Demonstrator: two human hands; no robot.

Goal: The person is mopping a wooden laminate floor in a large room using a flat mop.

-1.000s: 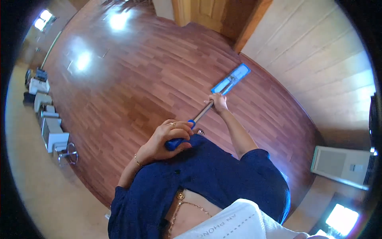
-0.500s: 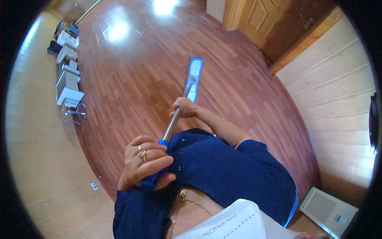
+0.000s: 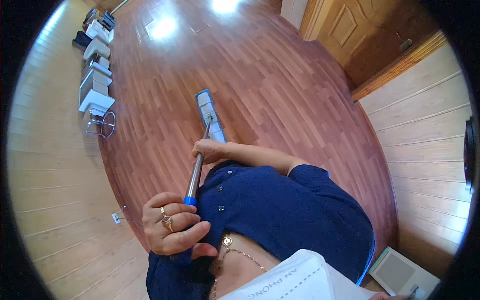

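Observation:
A flat mop slants across the middle, its metal pole [image 3: 194, 181] running away from my chest. My left hand [image 3: 172, 224], with rings on its fingers, is wrapped round the blue grip at the pole's top end. Lower on the shaft, my right hand [image 3: 209, 149] is closed around the bare metal, its arm reaching across in front of my body. Beyond that hand, the long narrow mop head [image 3: 204, 102], white on top with a blue edge, lies on the reddish wood floor [image 3: 265, 90]. Its near end is partly hidden behind my right forearm.
Along the left wall stand white furniture pieces [image 3: 96, 96] and a chrome-framed stool [image 3: 102, 124]. A wooden door [image 3: 352, 30] is at the far right, beside a pale panelled wall [image 3: 420, 110]. A white box-shaped appliance [image 3: 397, 272] sits at the lower right. A wall socket [image 3: 116, 218] is low on the left.
The mop head has swung left and nearer to me, turning to slant the other way. Both hands have shifted left with the pole, keeping their grip. The view has shifted slightly.

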